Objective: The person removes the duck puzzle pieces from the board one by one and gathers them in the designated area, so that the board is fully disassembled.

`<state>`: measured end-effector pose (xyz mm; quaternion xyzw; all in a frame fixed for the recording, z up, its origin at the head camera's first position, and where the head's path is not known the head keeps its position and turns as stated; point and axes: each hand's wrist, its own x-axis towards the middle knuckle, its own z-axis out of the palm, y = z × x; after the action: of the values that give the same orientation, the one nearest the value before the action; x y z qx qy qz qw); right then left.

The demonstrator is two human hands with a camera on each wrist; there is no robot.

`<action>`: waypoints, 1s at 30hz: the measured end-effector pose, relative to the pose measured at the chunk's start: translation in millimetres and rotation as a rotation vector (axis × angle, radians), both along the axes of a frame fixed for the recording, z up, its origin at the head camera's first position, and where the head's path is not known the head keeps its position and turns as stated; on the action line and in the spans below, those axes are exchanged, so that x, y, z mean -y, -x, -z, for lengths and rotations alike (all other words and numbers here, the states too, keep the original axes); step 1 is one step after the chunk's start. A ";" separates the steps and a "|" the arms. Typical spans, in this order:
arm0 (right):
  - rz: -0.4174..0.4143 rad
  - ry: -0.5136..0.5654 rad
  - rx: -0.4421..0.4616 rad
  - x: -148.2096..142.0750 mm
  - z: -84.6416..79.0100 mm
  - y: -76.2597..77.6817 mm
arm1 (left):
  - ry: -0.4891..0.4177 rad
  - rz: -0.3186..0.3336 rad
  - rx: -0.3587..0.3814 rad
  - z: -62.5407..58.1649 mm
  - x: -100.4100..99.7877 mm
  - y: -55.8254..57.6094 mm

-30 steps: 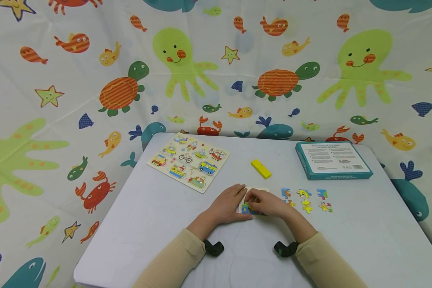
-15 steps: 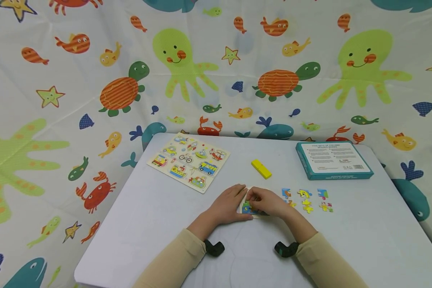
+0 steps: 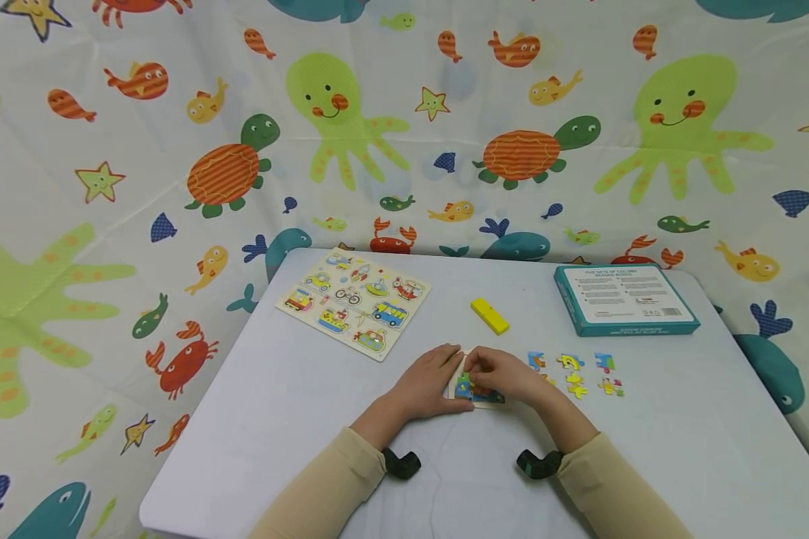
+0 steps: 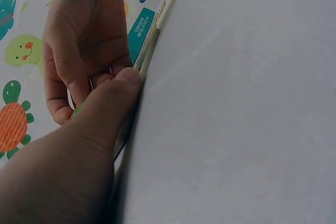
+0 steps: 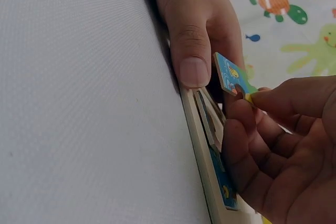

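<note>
A small wooden jigsaw board (image 5: 195,129) lies in front of the person, largely covered by both hands in the head view. My left hand (image 3: 426,383) rests along its left side, fingers extended, with the thumb on the near rim. Above the board, my right hand (image 3: 504,374) pinches a blue and green jigsaw piece (image 5: 229,73) between thumb and fingertips, and the piece is tilted. Close to the near rim, another blue picture piece (image 5: 226,187) sits within the frame. Several loose jigsaw pieces (image 3: 604,362) lie in rows to the right of the right hand.
Farther back at the left is a vehicle picture board (image 3: 353,303). A yellow block (image 3: 489,316) lies beyond the hands, and a teal box (image 3: 625,299) sits at the back right. All are on a white table (image 3: 243,442) before a sea-animal curtain (image 3: 391,90).
My right hand has shifted slightly to the right over the jigsaw board, uncovering more of the blue and green piece. The left hand has stayed in place.
</note>
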<state>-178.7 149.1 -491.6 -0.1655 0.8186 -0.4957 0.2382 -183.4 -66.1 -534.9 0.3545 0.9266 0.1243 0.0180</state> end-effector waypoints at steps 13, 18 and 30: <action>0.090 -0.032 0.012 -24.5 -13.3 3.8 | 0.014 -0.005 -0.010 -2.3 -0.4 -1.4; 0.119 -0.077 0.013 -44.0 -18.5 2.4 | 0.014 -0.010 -0.014 -0.7 -0.3 -1.5; 0.159 -0.108 0.030 -92.2 -20.6 -12.9 | 0.015 -0.017 0.001 1.3 -0.6 -1.1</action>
<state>-165.8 241.3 -470.9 -0.0793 0.8509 -0.4708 0.2189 -182.3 -65.4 -536.1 0.3465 0.9304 0.1179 0.0203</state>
